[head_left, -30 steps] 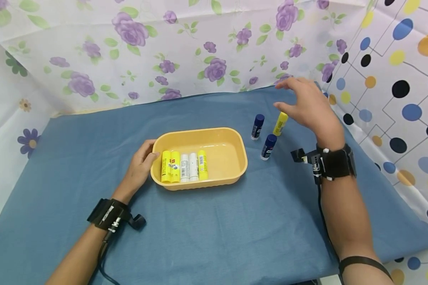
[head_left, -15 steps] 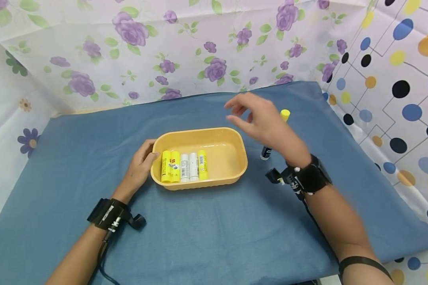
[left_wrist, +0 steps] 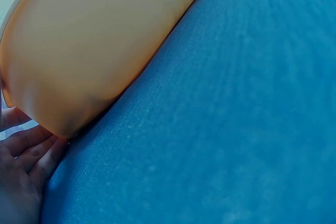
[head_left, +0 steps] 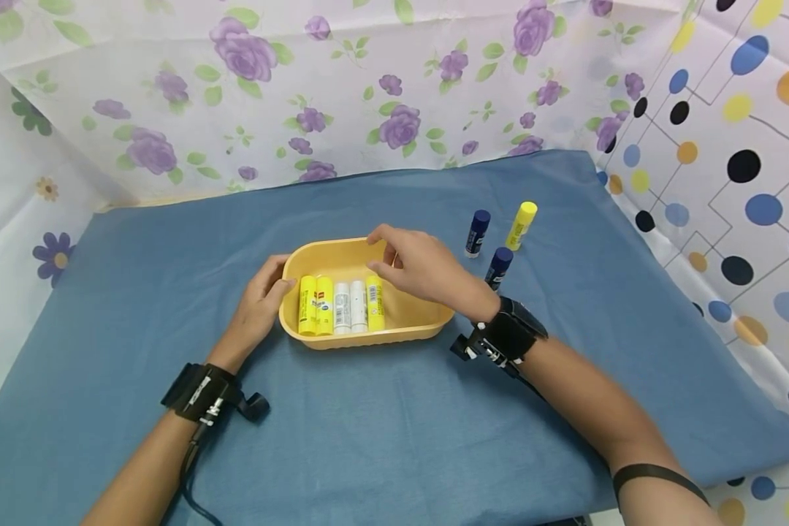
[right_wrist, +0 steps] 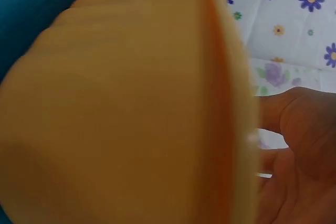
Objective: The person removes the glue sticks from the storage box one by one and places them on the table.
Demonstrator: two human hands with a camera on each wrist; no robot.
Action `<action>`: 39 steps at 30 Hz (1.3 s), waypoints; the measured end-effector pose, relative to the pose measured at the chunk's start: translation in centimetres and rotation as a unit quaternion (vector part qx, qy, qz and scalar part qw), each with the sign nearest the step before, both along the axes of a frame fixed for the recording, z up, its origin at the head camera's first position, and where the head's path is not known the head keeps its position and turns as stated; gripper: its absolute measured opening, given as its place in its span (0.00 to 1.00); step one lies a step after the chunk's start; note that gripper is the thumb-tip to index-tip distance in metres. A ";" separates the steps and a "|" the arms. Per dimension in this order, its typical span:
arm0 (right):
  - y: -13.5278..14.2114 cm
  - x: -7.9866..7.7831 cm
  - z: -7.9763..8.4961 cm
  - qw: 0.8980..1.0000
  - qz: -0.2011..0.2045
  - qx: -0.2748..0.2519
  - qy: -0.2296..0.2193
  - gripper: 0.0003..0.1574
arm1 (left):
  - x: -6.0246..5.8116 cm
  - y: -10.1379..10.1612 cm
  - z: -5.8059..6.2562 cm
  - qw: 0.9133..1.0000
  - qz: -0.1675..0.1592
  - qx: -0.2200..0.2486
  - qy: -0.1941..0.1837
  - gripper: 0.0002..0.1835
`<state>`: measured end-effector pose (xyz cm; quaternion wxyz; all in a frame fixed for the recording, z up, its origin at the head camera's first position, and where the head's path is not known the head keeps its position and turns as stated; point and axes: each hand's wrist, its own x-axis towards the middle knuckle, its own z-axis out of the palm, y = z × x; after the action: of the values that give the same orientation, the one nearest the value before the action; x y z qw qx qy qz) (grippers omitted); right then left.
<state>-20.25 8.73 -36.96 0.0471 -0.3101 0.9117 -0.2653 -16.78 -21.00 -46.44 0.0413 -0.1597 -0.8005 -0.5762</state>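
Note:
A shallow yellow plastic basket (head_left: 414,321) stands on the blue cloth. My left hand (head_left: 256,303) grips its left end, thumb over the rim and fingers outside against the wall, as the left wrist view also shows at the basket's wall (left_wrist: 94,51). Inside, several glue sticks lie side by side toward the left: two yellow glue sticks (head_left: 315,307), two white glue sticks (head_left: 351,307) and another yellow glue stick (head_left: 375,303). Over the basket's right half hovers my right hand (head_left: 427,270), fingers loosely bent and nothing visible in them. In the right wrist view the basket's wall hides its fingertips.
Right of the basket, two glue sticks with dark blue caps, a rear one (head_left: 477,234) and a front one (head_left: 498,267), stand upright beside a yellow glue stick (head_left: 521,226). Patterned sheets (head_left: 342,95) hang behind and at both sides of the table.
My right hand has travelled left, from above the standing glue sticks to over the basket, its fingers bending more. The left hand and the basket have stayed in place.

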 end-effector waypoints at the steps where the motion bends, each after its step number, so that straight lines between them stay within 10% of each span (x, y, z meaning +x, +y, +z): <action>1: -0.1 0.0 -0.2 1.000 -0.004 0.003 -0.001 0.26 | 0.0 0.0 0.0 1.000 -0.001 -0.001 0.002 0.20; 39: -1.7 0.0 -3.7 0.996 0.006 0.062 -0.066 0.24 | 0.1 0.1 0.3 1.000 -0.001 0.008 -0.005 0.20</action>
<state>-20.22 7.07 -40.68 0.1282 -0.2933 0.9195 -0.2281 -16.71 -20.89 -46.12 0.0375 -0.1572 -0.7959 -0.5835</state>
